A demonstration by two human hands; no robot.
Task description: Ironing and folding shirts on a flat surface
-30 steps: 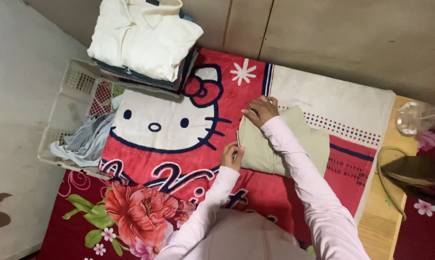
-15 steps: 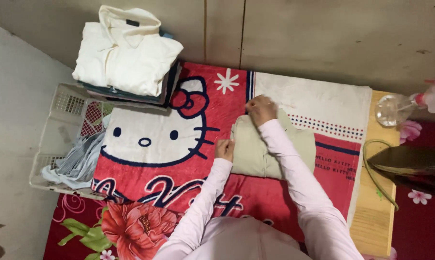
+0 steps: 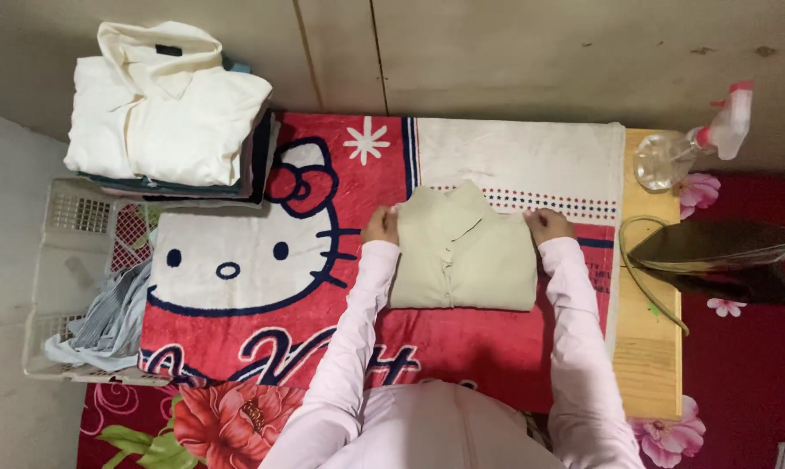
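1. Covering the table (image 3: 653, 365), a red cartoon blanket (image 3: 262, 260) takes up most of the top.
2. Folded beige shirt (image 3: 462, 252) lies mid-blanket, nearer the far edge.
3. Left hand (image 3: 380, 225) and right hand (image 3: 548, 225) pinch its top corners, fingers curled shut.
4. Iron (image 3: 714, 256) sits off the right edge.

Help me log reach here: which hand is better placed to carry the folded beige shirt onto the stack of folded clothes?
Probably the left hand: it grips the beige shirt on the edge facing the stack; the right hand is opposite.
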